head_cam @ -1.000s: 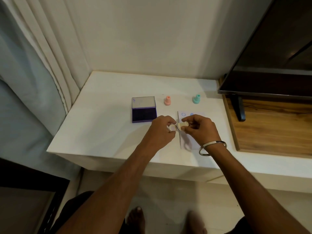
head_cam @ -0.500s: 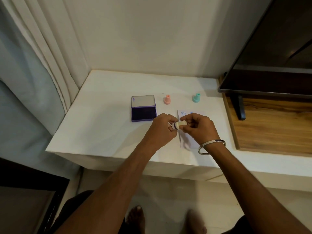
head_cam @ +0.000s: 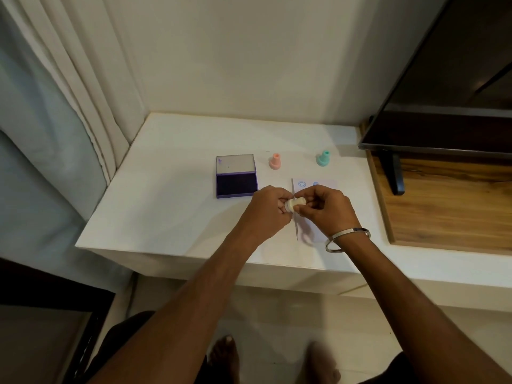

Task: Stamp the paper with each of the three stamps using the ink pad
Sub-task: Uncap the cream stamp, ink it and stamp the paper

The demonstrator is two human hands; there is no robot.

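Note:
Both hands hold a small cream stamp [head_cam: 297, 203] sideways just above the white table. My right hand [head_cam: 328, 210] pinches its handle, and my left hand [head_cam: 270, 207] grips its cap end. Under my right hand lies the paper [head_cam: 318, 187], with two blue prints near its far edge. A purple ink pad [head_cam: 236, 183] lies open to the left of my hands. A pink stamp [head_cam: 275, 161] and a teal stamp [head_cam: 323, 158] stand upright behind the paper.
The white table [head_cam: 171, 195] fits into a corner, with a curtain [head_cam: 63, 87] to its left. A dark TV [head_cam: 448, 79] on a stand [head_cam: 394, 176] overhangs a wooden surface [head_cam: 448, 206] at the right. A metal bangle [head_cam: 347, 239] circles my right wrist.
The gap between the cream stamp and the piece in my left hand has closed. My hands have come together, and the view has shifted slightly.

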